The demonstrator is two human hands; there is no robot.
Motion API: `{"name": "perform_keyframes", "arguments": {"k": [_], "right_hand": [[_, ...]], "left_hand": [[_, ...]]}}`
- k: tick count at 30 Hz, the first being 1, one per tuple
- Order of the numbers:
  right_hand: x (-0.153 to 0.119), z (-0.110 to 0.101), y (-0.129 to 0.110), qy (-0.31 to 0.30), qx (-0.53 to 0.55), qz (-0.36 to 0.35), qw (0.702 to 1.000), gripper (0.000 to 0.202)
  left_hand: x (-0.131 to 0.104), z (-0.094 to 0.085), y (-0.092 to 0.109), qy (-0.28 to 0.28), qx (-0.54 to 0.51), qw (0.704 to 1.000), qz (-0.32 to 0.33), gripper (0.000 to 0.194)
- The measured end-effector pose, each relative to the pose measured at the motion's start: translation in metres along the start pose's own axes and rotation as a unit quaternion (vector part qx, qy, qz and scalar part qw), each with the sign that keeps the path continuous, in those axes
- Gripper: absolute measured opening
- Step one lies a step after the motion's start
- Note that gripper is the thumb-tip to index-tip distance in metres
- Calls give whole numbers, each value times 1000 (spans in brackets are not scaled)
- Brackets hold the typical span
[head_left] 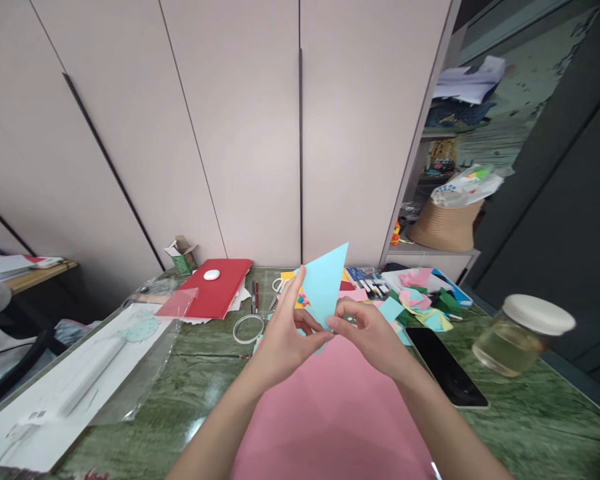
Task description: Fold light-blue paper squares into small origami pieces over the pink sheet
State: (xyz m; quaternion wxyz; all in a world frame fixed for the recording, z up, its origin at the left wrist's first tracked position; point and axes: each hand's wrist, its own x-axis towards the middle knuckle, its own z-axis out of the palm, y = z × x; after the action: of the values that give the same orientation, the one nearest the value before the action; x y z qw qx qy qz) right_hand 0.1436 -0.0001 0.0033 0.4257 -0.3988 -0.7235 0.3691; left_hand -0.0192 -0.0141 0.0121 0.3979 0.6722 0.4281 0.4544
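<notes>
A light blue sheet of paper point(325, 283) is held up in front of me, its pointed corner rising to the upper right. My left hand point(293, 327) grips its left side and lower edge, fingers behind and thumb at the bottom. With thumb and forefinger, my right hand point(363, 327) pinches the lower right edge. Both thumbs come close together at the bottom, where the edge is partly covered by fingers. Beneath the hands lies a large pink sheet point(330, 413).
On the green table sit a black phone point(445, 367), a lidded jar of liquid point(517, 337) and folded coloured papers point(423, 300) to the right. Leftward are a red folder point(220, 287), a tape ring point(248, 329), scissors point(279, 285) and a plastic sleeve point(155, 360).
</notes>
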Motion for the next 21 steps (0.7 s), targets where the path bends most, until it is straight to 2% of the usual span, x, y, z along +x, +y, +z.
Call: {"name": "perform_keyframes", "arguments": {"k": [3, 6, 9, 13, 21], "right_hand": [[1, -1, 2, -12, 10, 4, 1000, 29], [1, -2, 5, -26, 32, 12, 999, 29], [1, -3, 6, -27, 43, 20, 999, 29], [0, -3, 3, -24, 33, 27, 999, 28], [-1, -4, -4, -27, 17, 24, 999, 24]], "left_hand": [[0, -2, -3, -11, -4, 1000, 5, 94], [1, -3, -5, -17, -38, 999, 26, 84], [2, 0, -6, -1, -72, 997, 32, 75], [2, 4, -7, 20, -92, 995, 31, 76], [0, 1, -10, -21, -163, 986, 40, 73]]}}
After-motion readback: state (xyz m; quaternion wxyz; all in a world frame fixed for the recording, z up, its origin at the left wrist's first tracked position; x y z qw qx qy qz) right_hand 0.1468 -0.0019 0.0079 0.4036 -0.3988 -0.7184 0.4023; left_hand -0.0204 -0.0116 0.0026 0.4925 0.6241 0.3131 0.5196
